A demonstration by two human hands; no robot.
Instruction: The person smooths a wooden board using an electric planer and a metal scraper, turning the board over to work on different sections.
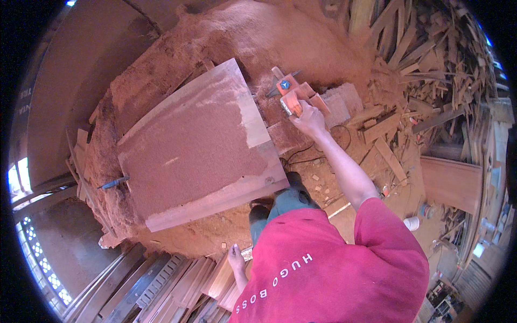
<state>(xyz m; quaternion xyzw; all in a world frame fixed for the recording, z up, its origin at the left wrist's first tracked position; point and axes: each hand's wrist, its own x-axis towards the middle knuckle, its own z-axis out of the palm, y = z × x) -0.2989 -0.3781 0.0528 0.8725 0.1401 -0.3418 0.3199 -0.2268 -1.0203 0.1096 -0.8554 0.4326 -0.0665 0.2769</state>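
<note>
A wide wooden panel lies at a slant before me, its middle covered in reddish sawdust. Beyond its right edge, my right hand is closed on an orange boxy object with a pale and dark end. The exact kind is unclear. Right behind that sits a reddish block bearing a round blue mark. My left hand hangs low beside my body, away from the panel, its fingers loosely extended and nothing visible in them. A blue-handled tool rests at the panel's left edge.
Heaped sawdust surrounds the panel's far side. Scrap wood is piled at the far right, with loose offcuts on the floor. A dark cable lies near my feet. Stacked planks stand at the lower left; a white cup-like container lies right.
</note>
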